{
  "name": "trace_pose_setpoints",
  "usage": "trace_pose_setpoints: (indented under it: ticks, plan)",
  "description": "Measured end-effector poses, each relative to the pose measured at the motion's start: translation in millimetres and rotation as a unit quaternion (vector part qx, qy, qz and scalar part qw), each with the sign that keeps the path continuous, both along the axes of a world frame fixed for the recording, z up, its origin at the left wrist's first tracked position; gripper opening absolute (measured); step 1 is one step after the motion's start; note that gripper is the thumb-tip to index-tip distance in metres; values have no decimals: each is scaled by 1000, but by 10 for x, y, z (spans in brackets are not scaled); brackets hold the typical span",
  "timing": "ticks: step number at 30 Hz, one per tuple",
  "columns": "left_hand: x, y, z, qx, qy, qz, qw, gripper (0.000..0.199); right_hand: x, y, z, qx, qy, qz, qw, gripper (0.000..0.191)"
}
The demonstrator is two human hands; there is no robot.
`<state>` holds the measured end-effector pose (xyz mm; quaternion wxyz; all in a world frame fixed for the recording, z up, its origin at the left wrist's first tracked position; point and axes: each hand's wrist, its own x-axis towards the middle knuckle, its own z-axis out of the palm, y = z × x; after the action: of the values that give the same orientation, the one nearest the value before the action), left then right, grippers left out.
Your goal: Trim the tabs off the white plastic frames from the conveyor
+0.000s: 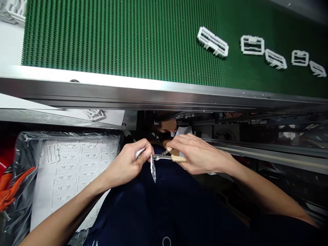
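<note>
Pinched between the fingers of my left hand is a white plastic part, which hangs down edge-on in front of the dark blue clothing. A second white piece shows between the same fingers. My right hand is wrapped round the cream handles of small metal pliers or cutters. Their metal tip meets the upper end of the hanging part, close to my left fingertips. The handles are spread a little apart.
Several white frames lie on the green conveyor belt, behind a metal rail. At lower left, a plastic-lined box holds a marked white sheet; orange-handled tools sit beside it.
</note>
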<state>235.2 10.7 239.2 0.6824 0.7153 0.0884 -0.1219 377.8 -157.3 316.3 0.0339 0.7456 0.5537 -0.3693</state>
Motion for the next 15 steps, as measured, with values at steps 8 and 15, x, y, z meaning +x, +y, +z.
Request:
trace_pose_setpoints:
  ticks: [8,15]
  plan:
    - [43,-17,11,21,0,-15,1000,23,20,148,184,15,-95,93,991,21]
    - [48,-52,10,21,6,-21,1000,21,70,303,230,-34,-98,128,986,22]
